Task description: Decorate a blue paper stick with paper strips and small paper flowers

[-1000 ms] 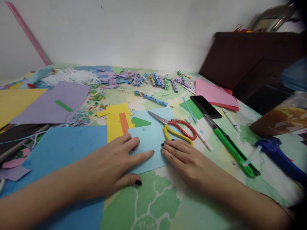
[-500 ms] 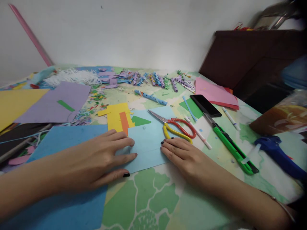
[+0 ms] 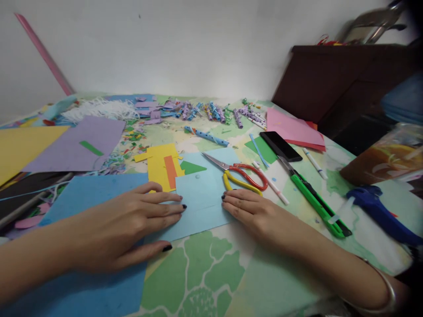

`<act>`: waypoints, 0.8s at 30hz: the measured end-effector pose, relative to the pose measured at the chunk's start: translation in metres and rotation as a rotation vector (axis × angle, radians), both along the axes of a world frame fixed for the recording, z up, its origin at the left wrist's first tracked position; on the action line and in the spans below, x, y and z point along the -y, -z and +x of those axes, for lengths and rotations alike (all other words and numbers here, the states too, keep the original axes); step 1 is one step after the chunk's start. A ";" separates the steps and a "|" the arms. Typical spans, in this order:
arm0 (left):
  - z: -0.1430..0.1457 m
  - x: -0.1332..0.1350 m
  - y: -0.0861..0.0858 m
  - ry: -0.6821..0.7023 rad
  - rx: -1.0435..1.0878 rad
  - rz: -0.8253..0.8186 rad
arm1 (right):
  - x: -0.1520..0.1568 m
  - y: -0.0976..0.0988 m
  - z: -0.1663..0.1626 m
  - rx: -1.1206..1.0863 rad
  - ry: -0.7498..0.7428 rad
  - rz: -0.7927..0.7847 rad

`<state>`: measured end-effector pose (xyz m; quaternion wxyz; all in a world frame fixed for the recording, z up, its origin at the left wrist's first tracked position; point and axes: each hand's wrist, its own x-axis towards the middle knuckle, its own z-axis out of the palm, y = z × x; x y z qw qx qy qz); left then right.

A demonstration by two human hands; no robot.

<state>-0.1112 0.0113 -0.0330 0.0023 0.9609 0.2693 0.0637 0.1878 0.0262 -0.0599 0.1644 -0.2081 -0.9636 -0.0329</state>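
Note:
A light blue paper sheet (image 3: pixel 201 215) with a faint crease lies on the table in front of me. My left hand (image 3: pixel 128 226) rests at its left edge, fingers stretched out and thumb apart, partly over a larger blue sheet (image 3: pixel 99 187). At the right edge, my right hand (image 3: pixel 254 213) lies flat with its fingers straight and side by side, covering that corner. Scissors (image 3: pixel 225 166) with one red and one yellow handle lie just beyond, partly open. Yellow paper pieces (image 3: pixel 155 165), an orange strip (image 3: pixel 170 171) and a green scrap (image 3: pixel 193 167) sit behind the light blue sheet.
To the right are a phone (image 3: pixel 280 146), a green box cutter (image 3: pixel 313 200), markers (image 3: pixel 272 184) and a dark blue plastic tool (image 3: pixel 383 215). White string (image 3: pixel 101 108), rolled paper pieces (image 3: pixel 216 110) and scraps line the back. Purple paper (image 3: pixel 86 145) lies left.
My left fingers have shifted slightly left and straightened, and the thumb has moved off the light blue sheet's edge. My right hand has stayed at the right edge. The view has shifted slightly.

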 end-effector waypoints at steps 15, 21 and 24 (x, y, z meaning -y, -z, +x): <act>-0.003 0.000 -0.013 0.092 -0.074 -0.045 | 0.000 -0.012 -0.037 0.184 -0.140 -0.070; 0.000 0.001 -0.017 0.085 -0.036 -0.084 | -0.004 -0.021 -0.035 0.235 -0.170 0.013; 0.005 0.000 -0.014 0.092 -0.024 -0.083 | -0.002 -0.022 -0.034 0.250 -0.166 0.033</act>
